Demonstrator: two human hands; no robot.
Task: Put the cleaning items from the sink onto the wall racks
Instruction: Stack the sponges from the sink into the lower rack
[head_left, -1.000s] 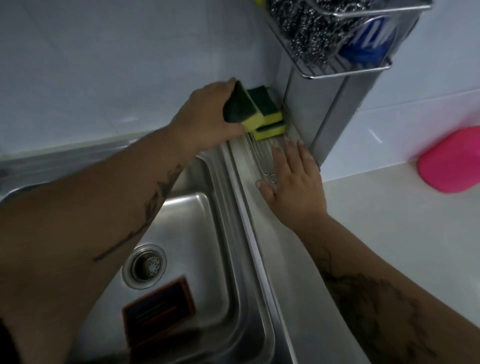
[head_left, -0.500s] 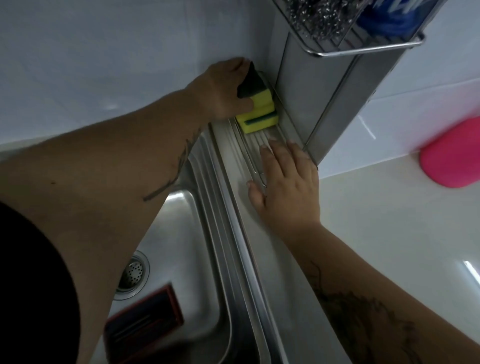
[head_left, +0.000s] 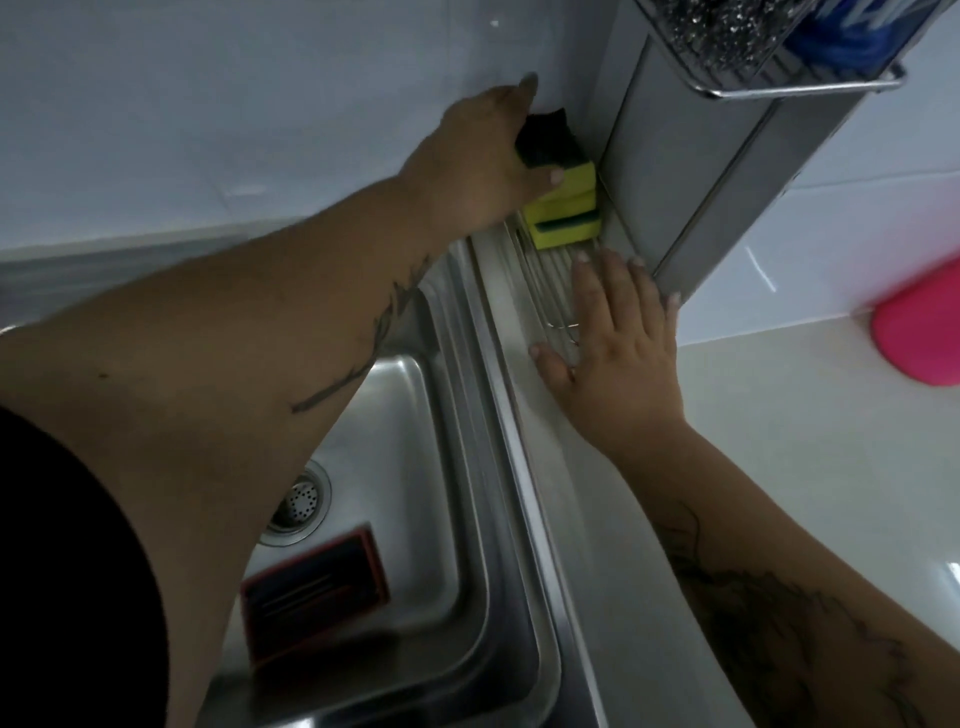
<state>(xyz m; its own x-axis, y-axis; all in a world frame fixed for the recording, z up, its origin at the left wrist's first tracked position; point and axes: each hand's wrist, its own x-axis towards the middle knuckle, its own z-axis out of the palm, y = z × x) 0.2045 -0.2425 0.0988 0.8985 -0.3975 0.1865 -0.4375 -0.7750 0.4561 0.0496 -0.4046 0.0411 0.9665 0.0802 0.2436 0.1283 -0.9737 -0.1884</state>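
My left hand grips a yellow sponge with a dark green pad, pressing it into the back corner of the lower wire rack, on top of another yellow and green sponge. My right hand lies flat, fingers spread, on the front part of that rack. Above, an upper wall rack holds steel wool and a blue item. A dark rectangular pad with a red edge lies in the steel sink near the drain.
A steel back panel joins the two racks against the white tiled wall. A pale countertop runs to the right, with a pink object at its far edge.
My left hand has carried the sponge back and down onto the other sponge in the rack's corner. The view has shifted closer; my right hand stays flat on the rack.
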